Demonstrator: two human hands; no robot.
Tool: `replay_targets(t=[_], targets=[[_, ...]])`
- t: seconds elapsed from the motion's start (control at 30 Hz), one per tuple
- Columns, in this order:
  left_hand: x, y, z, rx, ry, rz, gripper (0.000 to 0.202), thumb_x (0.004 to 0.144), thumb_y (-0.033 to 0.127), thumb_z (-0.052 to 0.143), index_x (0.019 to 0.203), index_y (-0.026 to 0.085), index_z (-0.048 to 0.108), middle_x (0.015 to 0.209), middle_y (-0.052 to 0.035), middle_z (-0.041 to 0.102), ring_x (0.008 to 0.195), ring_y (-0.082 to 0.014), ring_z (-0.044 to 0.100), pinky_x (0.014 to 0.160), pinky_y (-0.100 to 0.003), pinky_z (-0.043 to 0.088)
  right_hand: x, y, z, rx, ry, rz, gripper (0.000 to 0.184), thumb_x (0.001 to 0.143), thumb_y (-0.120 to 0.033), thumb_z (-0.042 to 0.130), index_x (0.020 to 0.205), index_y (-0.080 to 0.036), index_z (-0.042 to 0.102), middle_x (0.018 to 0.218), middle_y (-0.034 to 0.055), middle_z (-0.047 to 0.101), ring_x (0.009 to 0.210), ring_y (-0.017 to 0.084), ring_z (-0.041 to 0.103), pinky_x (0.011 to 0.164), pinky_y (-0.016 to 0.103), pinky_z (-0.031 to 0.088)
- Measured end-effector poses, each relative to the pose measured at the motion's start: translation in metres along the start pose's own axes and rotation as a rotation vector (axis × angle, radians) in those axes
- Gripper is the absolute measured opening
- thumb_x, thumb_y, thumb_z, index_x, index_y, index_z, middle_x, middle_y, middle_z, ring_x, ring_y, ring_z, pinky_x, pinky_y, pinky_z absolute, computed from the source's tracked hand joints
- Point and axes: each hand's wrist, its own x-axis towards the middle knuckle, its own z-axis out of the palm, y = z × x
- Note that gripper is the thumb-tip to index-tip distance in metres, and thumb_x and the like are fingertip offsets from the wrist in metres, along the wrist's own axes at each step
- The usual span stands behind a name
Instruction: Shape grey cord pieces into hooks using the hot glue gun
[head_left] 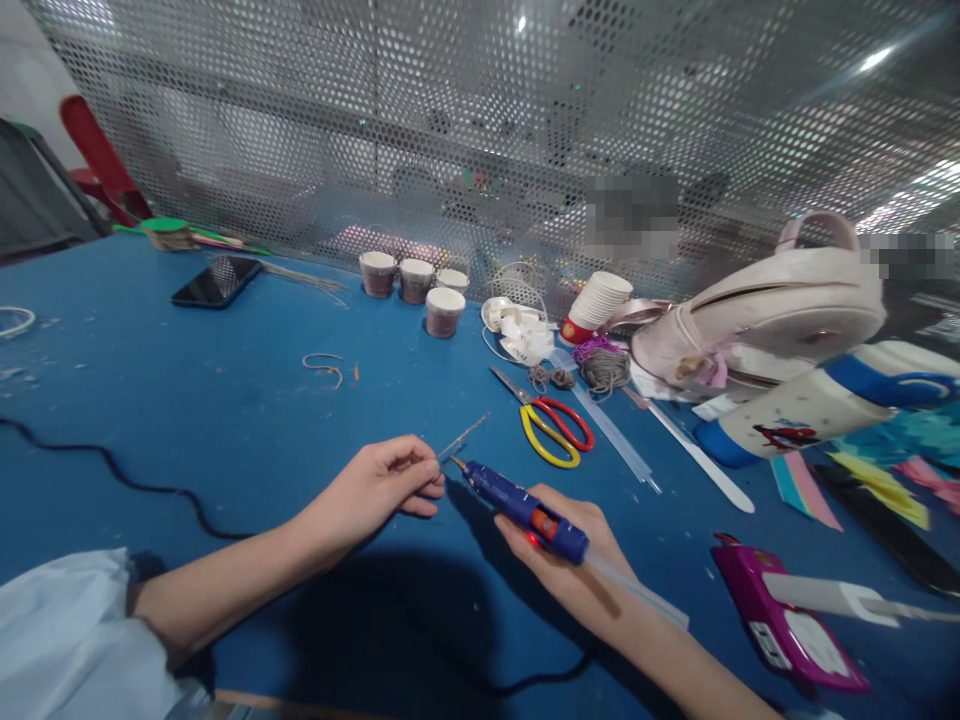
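Observation:
Near the middle of the blue table (247, 390), my left hand (397, 478) pinches a thin, stick-like piece (465, 435) that points up and to the right. My right hand (566, 560) is wrapped round a dark blue glue gun (517, 505). A clear glue stick (637, 588) juts out of its back end, and a red light glows on its side. The gun's nozzle is close to the thin piece, just right of my left fingertips; whether they touch I cannot tell. Scissors (551, 425) with red and yellow handles lie beyond my right hand.
Small cups (445, 312) stand at the back, with stacked paper cups (596, 305) and grey yarn (604, 370) farther right. A bag (772, 300), a bottle (810, 405) and a purple device (787, 615) occupy the right. A phone (217, 281) and black cord (150, 489) lie left.

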Motion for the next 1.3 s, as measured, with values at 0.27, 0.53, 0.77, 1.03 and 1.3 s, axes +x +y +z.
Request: replay_targets(t=[0.27, 0.53, 0.77, 1.03, 1.3], targets=[[0.0008, -0.0009, -0.0001, 0.023, -0.008, 0.02, 0.024, 0.077, 0.039, 0.062, 0.077, 0.015, 0.059, 0.079, -0.0034, 0.062, 0.087, -0.0206, 0.063, 0.076, -0.036, 0.054, -0.0027, 0.008, 0.0069, -0.074, 0.158, -0.086, 0.016, 0.081, -0.029, 0.057, 0.07, -0.019, 0.053, 0.054, -0.0038, 0.052, 0.045, 0.008, 0.044, 0.048, 0.018, 0.037], [0.0006, -0.0006, -0.0001, 0.016, 0.001, 0.015, 0.024, 0.076, 0.038, 0.063, 0.076, 0.015, 0.058, 0.077, -0.0029, 0.062, 0.087, -0.0204, 0.063, 0.075, -0.036, 0.055, -0.0027, 0.0063, 0.0052, -0.034, 0.123, -0.079, 0.017, 0.081, -0.03, 0.057, 0.068, -0.019, 0.053, 0.054, -0.0041, 0.052, 0.044, 0.008, 0.046, 0.047, 0.018, 0.038], [0.0003, -0.0025, -0.0001, 0.02, 0.0, 0.014, 0.024, 0.076, 0.038, 0.063, 0.076, 0.015, 0.059, 0.076, -0.0028, 0.062, 0.086, -0.02, 0.063, 0.075, -0.035, 0.055, -0.0025, 0.0038, 0.0031, -0.027, 0.108, -0.065, 0.021, 0.081, -0.031, 0.056, 0.065, -0.019, 0.051, 0.051, -0.0052, 0.048, 0.042, 0.007, 0.04, 0.044, 0.018, 0.036], [0.0004, -0.0011, 0.0001, 0.019, -0.005, 0.011, 0.024, 0.075, 0.038, 0.064, 0.075, 0.015, 0.059, 0.076, -0.0028, 0.062, 0.086, -0.0202, 0.063, 0.075, -0.035, 0.055, -0.0019, 0.0036, 0.0023, -0.015, 0.126, -0.034, 0.026, 0.081, -0.033, 0.057, 0.062, -0.02, 0.046, 0.051, -0.006, 0.044, 0.043, 0.007, 0.038, 0.043, 0.018, 0.034], [-0.0004, 0.0003, 0.0004, 0.017, -0.005, 0.015, 0.024, 0.075, 0.038, 0.064, 0.075, 0.015, 0.059, 0.076, -0.0031, 0.062, 0.086, -0.0204, 0.063, 0.075, -0.035, 0.055, -0.0045, 0.0036, 0.0044, 0.007, 0.089, -0.036, 0.025, 0.082, -0.032, 0.057, 0.063, -0.02, 0.045, 0.051, -0.0068, 0.043, 0.044, 0.007, 0.035, 0.045, 0.018, 0.033]])
